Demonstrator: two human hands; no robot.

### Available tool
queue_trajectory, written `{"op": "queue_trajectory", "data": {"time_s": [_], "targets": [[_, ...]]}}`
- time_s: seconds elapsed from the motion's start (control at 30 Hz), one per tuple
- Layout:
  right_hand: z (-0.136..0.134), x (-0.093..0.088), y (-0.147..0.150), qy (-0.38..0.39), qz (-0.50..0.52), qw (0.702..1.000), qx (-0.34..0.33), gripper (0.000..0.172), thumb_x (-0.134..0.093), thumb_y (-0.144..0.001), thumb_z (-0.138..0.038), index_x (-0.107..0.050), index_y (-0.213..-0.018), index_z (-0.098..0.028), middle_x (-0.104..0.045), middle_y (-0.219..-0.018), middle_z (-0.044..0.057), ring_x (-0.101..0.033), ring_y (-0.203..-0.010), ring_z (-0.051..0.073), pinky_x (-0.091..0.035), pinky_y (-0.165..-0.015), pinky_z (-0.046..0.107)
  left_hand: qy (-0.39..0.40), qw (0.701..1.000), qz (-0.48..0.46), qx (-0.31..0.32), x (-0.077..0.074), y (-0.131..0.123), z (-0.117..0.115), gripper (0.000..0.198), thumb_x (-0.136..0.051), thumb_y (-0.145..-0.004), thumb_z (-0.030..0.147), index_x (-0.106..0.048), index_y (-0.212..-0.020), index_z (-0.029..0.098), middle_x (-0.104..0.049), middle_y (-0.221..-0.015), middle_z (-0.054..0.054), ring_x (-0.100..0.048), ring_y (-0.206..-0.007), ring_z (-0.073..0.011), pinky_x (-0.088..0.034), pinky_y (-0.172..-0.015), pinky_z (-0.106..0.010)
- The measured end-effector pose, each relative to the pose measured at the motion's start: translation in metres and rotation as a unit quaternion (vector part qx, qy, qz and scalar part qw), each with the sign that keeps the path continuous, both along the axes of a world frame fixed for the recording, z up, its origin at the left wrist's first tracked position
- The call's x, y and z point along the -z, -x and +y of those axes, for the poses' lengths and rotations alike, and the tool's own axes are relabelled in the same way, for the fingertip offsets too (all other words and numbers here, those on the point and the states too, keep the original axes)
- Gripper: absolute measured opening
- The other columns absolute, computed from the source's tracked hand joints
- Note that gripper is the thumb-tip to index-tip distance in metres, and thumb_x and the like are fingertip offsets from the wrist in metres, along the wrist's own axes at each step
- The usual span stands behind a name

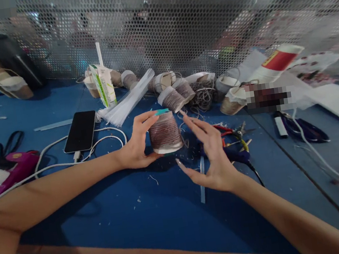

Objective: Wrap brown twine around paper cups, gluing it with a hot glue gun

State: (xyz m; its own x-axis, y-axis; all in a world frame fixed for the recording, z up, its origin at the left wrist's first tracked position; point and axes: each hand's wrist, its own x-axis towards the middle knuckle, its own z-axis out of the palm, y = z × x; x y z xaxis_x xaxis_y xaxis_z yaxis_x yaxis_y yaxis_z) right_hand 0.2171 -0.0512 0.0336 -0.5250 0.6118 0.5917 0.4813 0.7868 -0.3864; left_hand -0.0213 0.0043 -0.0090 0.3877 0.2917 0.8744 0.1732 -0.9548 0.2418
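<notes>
A: Head view: what is the grip state?
B: The person's left hand (137, 144) grasps the cord-wrapped cup (164, 132) over the blue table (122, 217). The right hand (214, 156) is released, spread just beside the cup.
A: Adjacent items?
B: A phone (80, 131) (dark-screened) lies left of the left hand; a translucent stick (202, 191) lies near the right hand.

The cord-wrapped cup (164, 131) is tapering toward its top, brownish-grey cord circling its side in close rows and a pale band showing along its wider lower end. It is sitting nearly upright, tilting slightly, in the left hand (136, 147) at the middle of the blue bench (115, 210), wide end facing down.
</notes>
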Motion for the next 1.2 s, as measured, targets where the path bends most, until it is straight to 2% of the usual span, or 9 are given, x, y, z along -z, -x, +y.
{"op": "queue_trajectory", "data": {"time_s": [0.4,0.57,0.67,0.73,0.8,0.9,0.97,1.07,1.2], "targets": [[-0.002,0.009,-0.003,0.090,-0.046,0.994,-0.052,0.097,-0.063,-0.084,-0.043,-0.001,-0.157,-0.028,-0.022,-0.158,0.019,-0.021,-0.151,0.039,-0.025,-0.119,0.065,0.025,0.997,0.053,-0.052,-0.007,-0.002,-0.006,0.095,-0.070,-0.079,0.028,-0.015,-0.156,0.018,-0.041,-0.134,-0.019,-0.045,-0.131,-0.0345,-0.053,-0.105,-0.057],[-0.002,0.001,-0.003,0.057,-0.026,0.997,-0.035,0.077,-0.062,-0.084,-0.041,-0.026,-0.151,-0.024,-0.037,-0.153,0.018,-0.032,-0.146,0.038,-0.032,-0.116,0.064,0.021,0.997,0.044,-0.064,-0.006,-0.001,-0.007,0.085,-0.070,-0.083,0.038,-0.024,-0.153,0.022,-0.043,-0.137,-0.018,-0.048,-0.133,-0.0331,-0.052,-0.107,-0.054],[-0.004,0.002,-0.001,0.012,0.121,0.993,0.005,0.043,-0.054,-0.090,-0.033,-0.048,-0.132,-0.024,-0.061,-0.129,0.013,-0.061,-0.122,0.030,-0.051,-0.100,0.054,0.038,0.989,-0.049,-0.137,0.003,-0.001,-0.002,0.083,-0.073,-0.082,0.044,-0.027,-0.150,0.026,-0.039,-0.142,-0.016,-0.042,-0.139,-0.0328,-0.056,-0.104,-0.049],[-0.007,0.005,0.001,0.008,0.217,0.976,0.016,0.021,-0.049,-0.094,-0.031,-0.059,-0.111,-0.023,-0.070,-0.097,0.006,-0.072,-0.084,0.021,-0.060,-0.073,0.039,0.072,0.973,-0.141,-0.167,0.009,0.001,0.005,0.088,-0.074,-0.081,0.049,-0.023,-0.150,0.031,-0.029,-0.149,-0.015,-0.036,-0.143,-0.0325,-0.059,-0.098,-0.044],[-0.009,0.005,0.001,0.011,0.246,0.969,0.019,0.021,-0.046,-0.096,-0.031,-0.062,-0.089,-0.021,-0.065,-0.071,0.000,-0.063,-0.051,0.012,-0.051,-0.049,0.027,0.102,0.965,-0.188,-0.154,0.012,0.003,0.013,0.085,-0.070,-0.085,0.048,-0.016,-0.150,0.036,-0.022,-0.154,-0.012,-0.035,-0.144,-0.0309,-0.059,-0.099,-0.044],[-0.006,-0.008,-0.003,0.035,0.230,0.970,0.076,0.033,-0.044,-0.097,-0.034,-0.058,-0.071,-0.020,-0.058,-0.054,-0.003,-0.050,-0.035,0.008,-0.038,-0.038,0.023,0.096,0.960,-0.223,-0.135,0.011,0.003,0.018,0.076,-0.063,-0.088,0.053,-0.016,-0.147,0.042,-0.021,-0.156,-0.008,-0.036,-0.145,-0.0306,-0.052,-0.107,-0.051],[0.000,-0.027,-0.011,0.119,0.191,0.960,0.164,0.034,-0.042,-0.096,-0.039,-0.053,-0.070,-0.021,-0.053,-0.047,-0.004,-0.045,-0.031,0.009,-0.035,-0.036,0.023,0.105,0.957,-0.233,-0.134,0.010,0.001,0.016,0.079,-0.064,-0.085,0.057,-0.017,-0.147,0.042,-0.020,-0.155,-0.007,-0.034,-0.145,-0.0316,-0.052,-0.107,-0.050],[0.010,-0.058,-0.032,0.257,-0.025,0.925,0.280,0.016,-0.051,-0.087,-0.037,-0.050,-0.085,-0.021,-0.055,-0.052,-0.004,-0.051,-0.039,0.014,-0.040,-0.041,0.026,0.133,0.961,-0.219,-0.107,0.010,-0.004,0.008,0.089,-0.068,-0.078,0.062,-0.016,-0.148,0.041,-0.021,-0.151,-0.008,-0.036,-0.142,-0.0332,-0.056,-0.100,-0.047],[0.013,-0.075,-0.051,0.193,-0.375,0.861,0.284,0.037,-0.071,-0.066,-0.031,-0.056,-0.096,-0.015,-0.067,-0.099,0.017,-0.065,-0.091,0.033,-0.054,-0.073,0.041,0.117,0.973,-0.171,-0.100,0.010,-0.005,0.000,0.090,-0.068,-0.078,0.055,-0.017,-0.150,0.035,-0.026,-0.144,-0.011,-0.039,-0.137,-0.0344,-0.059,-0.094,-0.047]]}}
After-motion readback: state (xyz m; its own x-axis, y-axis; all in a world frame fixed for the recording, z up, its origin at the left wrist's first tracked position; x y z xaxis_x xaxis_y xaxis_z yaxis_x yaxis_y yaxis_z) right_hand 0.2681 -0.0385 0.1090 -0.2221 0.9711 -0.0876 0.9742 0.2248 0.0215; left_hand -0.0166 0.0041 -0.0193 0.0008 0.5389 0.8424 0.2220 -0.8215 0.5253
